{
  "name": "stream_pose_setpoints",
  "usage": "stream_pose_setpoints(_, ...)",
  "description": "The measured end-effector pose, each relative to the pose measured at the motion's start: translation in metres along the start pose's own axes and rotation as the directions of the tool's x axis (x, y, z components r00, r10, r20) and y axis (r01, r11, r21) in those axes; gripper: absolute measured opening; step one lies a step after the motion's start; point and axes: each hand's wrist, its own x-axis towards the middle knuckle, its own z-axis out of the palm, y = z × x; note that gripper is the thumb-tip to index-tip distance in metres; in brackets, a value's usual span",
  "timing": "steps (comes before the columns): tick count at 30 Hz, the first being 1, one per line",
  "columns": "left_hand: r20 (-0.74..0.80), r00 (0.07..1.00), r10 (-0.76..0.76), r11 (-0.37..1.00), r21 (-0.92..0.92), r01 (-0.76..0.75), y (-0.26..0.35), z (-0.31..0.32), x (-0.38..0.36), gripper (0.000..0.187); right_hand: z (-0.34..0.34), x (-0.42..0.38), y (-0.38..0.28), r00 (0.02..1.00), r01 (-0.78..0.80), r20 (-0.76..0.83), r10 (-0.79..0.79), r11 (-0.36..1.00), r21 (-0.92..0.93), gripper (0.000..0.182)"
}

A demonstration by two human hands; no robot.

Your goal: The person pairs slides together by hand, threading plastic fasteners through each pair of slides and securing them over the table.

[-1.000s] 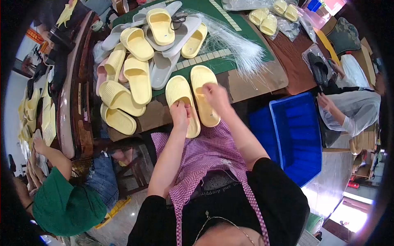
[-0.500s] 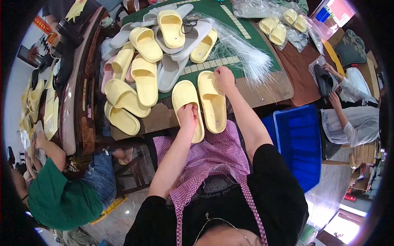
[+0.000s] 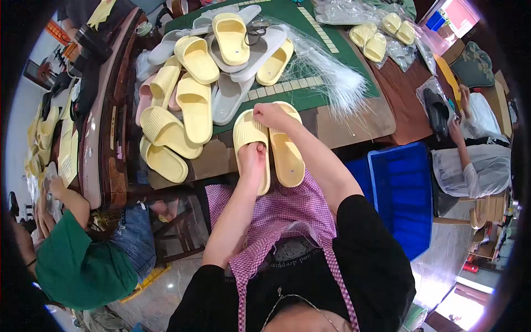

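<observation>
Two yellow slide slippers lie side by side at the table's front edge, partly over my checked apron. At the left slipper (image 3: pixel 249 128), my left hand (image 3: pixel 252 159) is closed, its fingers tucked under the ribbed strap. My right hand (image 3: pixel 272 117) reaches across the front of the right slipper (image 3: pixel 288 160). Its fingers are pinched together at the inner edge of the left slipper's strap; whatever they hold is too small to make out. Beyond them, a bundle of thin white plastic strands (image 3: pixel 343 88) fans out on the green mat (image 3: pixel 358 71).
Yellow, grey and pink slippers (image 3: pixel 196 110) are heaped on the left. Bagged slippers (image 3: pixel 376 47) lie at the back right. A blue bin (image 3: pixel 401 199) stands beside me. One person (image 3: pixel 470 160) sits right, near a bagged dark slipper (image 3: pixel 437 113); another (image 3: pixel 83 265) sits left.
My right hand has moved left and slightly down, from the right slipper's toe to the left slipper's strap. Both slippers have shifted slightly. The person on the right has moved their hands.
</observation>
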Motion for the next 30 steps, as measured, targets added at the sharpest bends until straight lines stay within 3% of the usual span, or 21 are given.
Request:
stream_pose_setpoints(6,0.038,0.994,-0.102,0.995,0.014,0.102,0.004,-0.010,0.008,0.011,0.006,0.013,0.005,0.992,-0.042,0.115,0.049,0.997,-0.062,0.021)
stream_pose_setpoints(8,0.177,0.977,-0.123,0.991,0.070,0.112,0.004,-0.016,0.010,0.009,0.009,0.016,0.002,0.991,-0.042,0.127,0.050,0.997,-0.064,0.022)
stream_pose_setpoints(10,0.187,0.968,-0.170,0.977,0.159,0.141,0.005,-0.019,0.014,0.006,0.017,0.023,0.002,0.989,-0.041,0.139,0.049,0.997,-0.066,0.022)
stream_pose_setpoints(13,0.195,0.956,-0.219,0.939,0.307,0.153,0.004,-0.023,0.018,0.006,0.025,0.028,-0.001,0.992,0.008,0.128,-0.015,0.998,0.055,0.020)
stream_pose_setpoints(16,0.174,0.955,-0.240,0.953,0.230,0.197,0.005,-0.026,0.019,0.006,0.030,0.026,-0.003,1.000,-0.013,-0.002,0.013,0.986,0.164,0.018)
stream_pose_setpoints(18,0.251,0.941,-0.226,0.960,0.224,0.171,0.008,-0.026,0.015,0.007,0.029,0.024,-0.003,0.981,-0.081,-0.135,0.139,0.927,0.366,0.015)
stream_pose_setpoints(23,0.294,0.936,-0.195,0.975,0.159,0.153,0.018,-0.017,-0.013,0.010,0.013,0.021,0.002,0.952,-0.025,-0.240,0.187,0.835,0.550,0.012)
stream_pose_setpoints(25,0.306,0.931,-0.199,0.974,0.162,0.155,0.027,-0.012,-0.035,0.012,-0.003,0.013,-0.008,0.935,-0.020,-0.203,0.290,0.617,0.787,0.010)
stream_pose_setpoints(27,0.115,0.984,-0.139,0.866,0.496,0.065,0.036,-0.009,-0.054,0.015,-0.015,0.007,-0.008,0.950,-0.063,-0.159,0.269,0.663,0.746,0.009)
stream_pose_setpoints(28,0.155,0.987,-0.051,0.806,0.590,-0.051,0.039,-0.013,-0.057,0.019,-0.017,0.004,-0.009,0.953,-0.035,-0.158,0.258,0.614,0.789,0.009)
stream_pose_setpoints(29,0.155,0.987,-0.052,0.804,0.592,-0.051,0.040,-0.010,-0.057,0.019,-0.018,0.001,-0.011,0.957,-0.009,-0.156,0.246,0.560,0.828,0.010)
stream_pose_setpoints(30,0.188,0.976,0.109,0.776,0.598,-0.201,0.042,-0.004,-0.055,0.019,-0.015,-0.002,-0.010,0.956,-0.009,-0.156,0.247,0.559,0.829,0.010)
